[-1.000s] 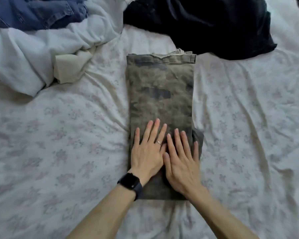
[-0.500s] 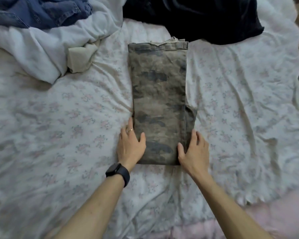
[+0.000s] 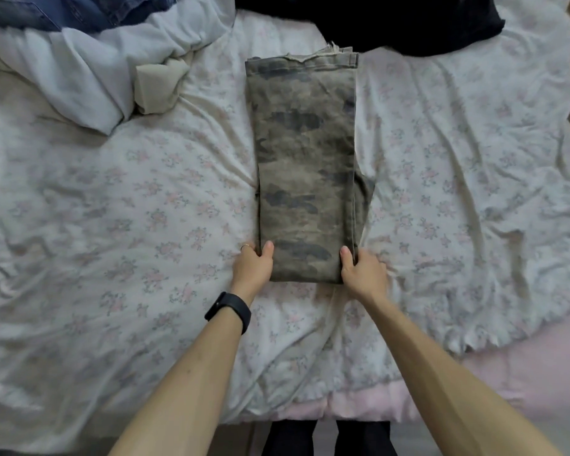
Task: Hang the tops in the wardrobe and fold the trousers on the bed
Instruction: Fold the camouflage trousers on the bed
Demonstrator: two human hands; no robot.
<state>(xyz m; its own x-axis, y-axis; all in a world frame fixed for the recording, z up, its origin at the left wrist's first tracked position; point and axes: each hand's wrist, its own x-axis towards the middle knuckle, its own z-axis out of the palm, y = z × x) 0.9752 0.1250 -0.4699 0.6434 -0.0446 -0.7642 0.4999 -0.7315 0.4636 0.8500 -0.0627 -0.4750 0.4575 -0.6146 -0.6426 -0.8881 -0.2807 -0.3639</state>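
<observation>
Trousers (image 3: 305,166): camouflage pair, folded into a long narrow rectangle and lying lengthwise on the bed (image 3: 129,225), near end at my hands. Left hand (image 3: 252,268) grips the near left corner, thumb on top and fingers tucked under the edge. Right hand (image 3: 364,274) grips the near right corner the same way. Watch (image 3: 228,311) on my left wrist.

Edges and room: the bed's near edge runs under my forearms. Open sheet lies wide on both sides of the fold. At the far end the hems meet a black garment (image 3: 392,21); touching or just short, I cannot tell. White pile (image 3: 79,70) sits far left, well apart from the fold, with denim (image 3: 79,11) behind it.

Change: 1.0 s ago both palms lay flat, side by side, on the near end. 0.5 s ago they had parted to the side edges. Now they clamp the corners. The fold keeps its shape.

Materials: the trousers are mottled olive with dark blotches, the far hem frayed, and a lower layer juts out midway on the right. The sheet is thin and creased, with a pale floral print.
</observation>
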